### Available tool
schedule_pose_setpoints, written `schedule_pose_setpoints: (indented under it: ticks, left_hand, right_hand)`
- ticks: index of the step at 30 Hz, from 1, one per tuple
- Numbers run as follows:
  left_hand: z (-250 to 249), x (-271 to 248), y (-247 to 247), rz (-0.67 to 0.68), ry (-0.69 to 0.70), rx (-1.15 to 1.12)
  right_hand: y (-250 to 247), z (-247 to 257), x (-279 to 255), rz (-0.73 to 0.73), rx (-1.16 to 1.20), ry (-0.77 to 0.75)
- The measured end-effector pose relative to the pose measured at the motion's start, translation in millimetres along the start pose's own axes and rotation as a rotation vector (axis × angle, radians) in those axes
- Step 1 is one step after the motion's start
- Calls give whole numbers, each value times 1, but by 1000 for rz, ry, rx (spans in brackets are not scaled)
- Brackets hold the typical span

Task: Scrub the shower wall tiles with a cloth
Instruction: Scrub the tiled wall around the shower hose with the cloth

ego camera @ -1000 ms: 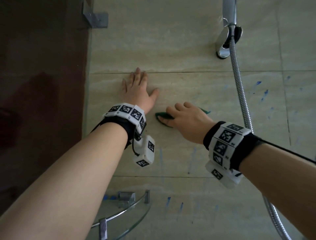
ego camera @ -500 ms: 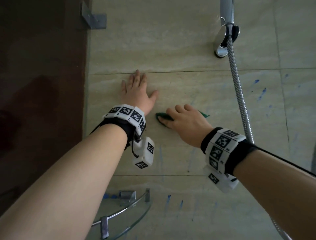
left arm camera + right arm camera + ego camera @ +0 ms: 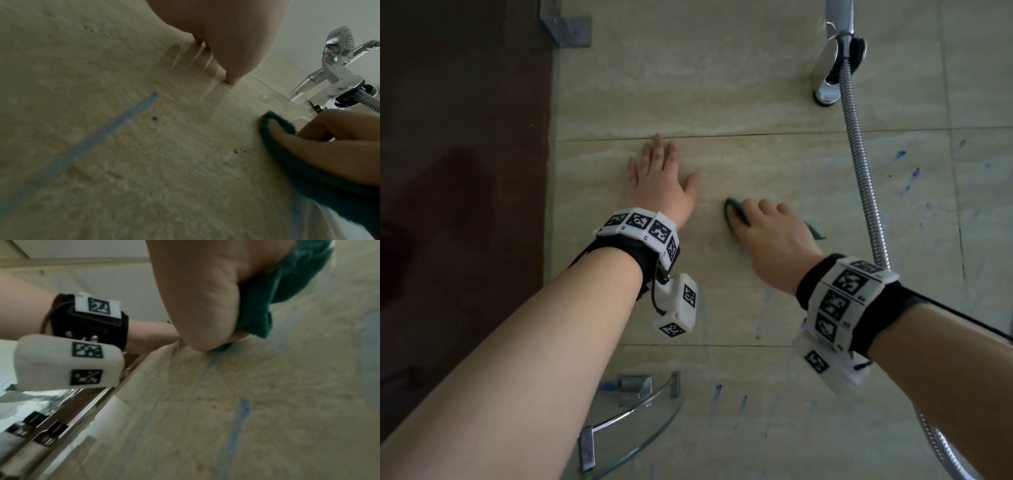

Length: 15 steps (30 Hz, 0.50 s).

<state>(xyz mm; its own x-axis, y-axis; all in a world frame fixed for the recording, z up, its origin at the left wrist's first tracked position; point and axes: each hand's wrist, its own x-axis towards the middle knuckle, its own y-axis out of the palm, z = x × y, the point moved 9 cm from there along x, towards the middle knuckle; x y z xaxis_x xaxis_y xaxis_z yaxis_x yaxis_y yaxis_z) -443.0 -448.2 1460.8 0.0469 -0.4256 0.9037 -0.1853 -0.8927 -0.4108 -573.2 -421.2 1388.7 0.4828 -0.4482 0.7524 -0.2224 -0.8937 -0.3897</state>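
Beige tiles [image 3: 756, 85] covered the shower wall, marked here and there with blue streaks [image 3: 98, 138] and small blue dots. Along the wall's left edge stood a dark brown panel [image 3: 455, 205], with a metal bracket [image 3: 566, 25] at its top corner. A ribbed metal hose [image 3: 859, 154] hung down the right side of the wall from a chrome holder [image 3: 832, 68]. Low on the wall, a curved glass shelf [image 3: 640, 428] jutted out on metal clips.

The left hand [image 3: 659, 181] lay flat on the tiles with straight, spread fingers, holding nothing, just below a grout line. Just to its right, and apart from it, the right hand [image 3: 774, 236] pressed a dark green cloth [image 3: 732, 216] against the same tile, its fingers and thumb curled round the bunched fabric. One edge of the cloth showed beyond the fingertips and a corner stuck out on the hand's far side, near the hose. Both wrists wore black bands with white marker blocks [image 3: 643, 229].
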Motion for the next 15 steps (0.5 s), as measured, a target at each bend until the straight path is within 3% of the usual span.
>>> schedule_pose_setpoints:
  ticks: [3,7,9,11,13,15]
  left_hand:
    - [-1,-1,-1,1,2,15]
    - [-2,-5,2,17,10,24]
    - [-2,-8,4,12,15,21]
    - [-3,-10,6,12,22,21]
    - [-3,-12,7,19,30,33]
    - [-2,-12,6,23,41,44]
  right_hand:
    - [-1,-2,-2,6,-65,-52]
    - [6,-59,-4,84,113,376]
    - [10,-54,-9,115,137,438]
    - [12,-21,-11,95,108,319]
    - [14,17,-18,35,76,107]
    - [13,29,-24,15,36,12]
